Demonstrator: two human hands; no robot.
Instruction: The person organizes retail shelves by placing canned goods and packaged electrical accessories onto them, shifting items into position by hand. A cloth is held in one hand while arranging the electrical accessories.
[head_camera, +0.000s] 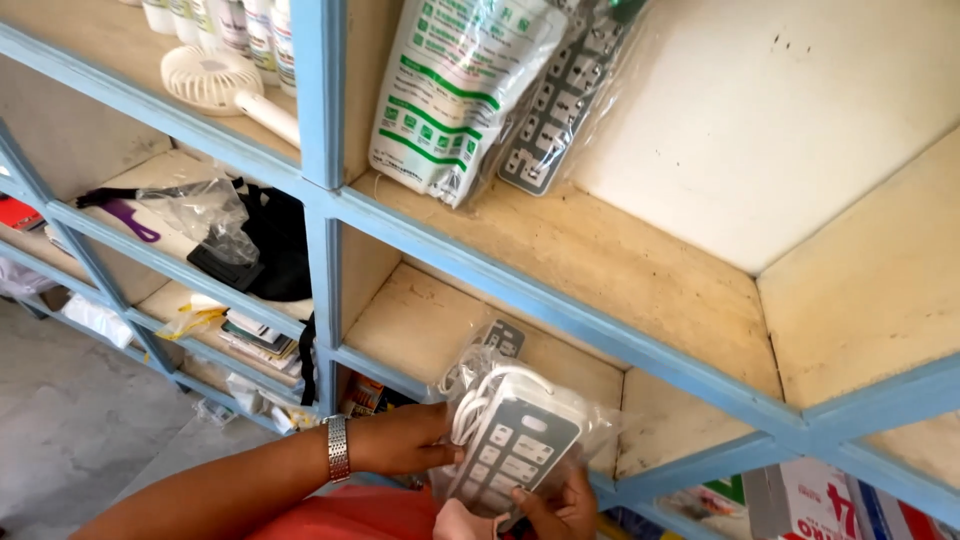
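Gripping a bagged power strip (515, 440), left hand (405, 440) and right hand (560, 510) fingers curl around it.

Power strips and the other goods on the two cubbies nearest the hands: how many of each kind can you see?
Power strips: 3 — one held in both hands, one behind it on the shelf, one in the cubby above
Green-and-white pouch: 1
Total: 4

Bagged grey-white power strip (515, 450) — tilted, shelf-front
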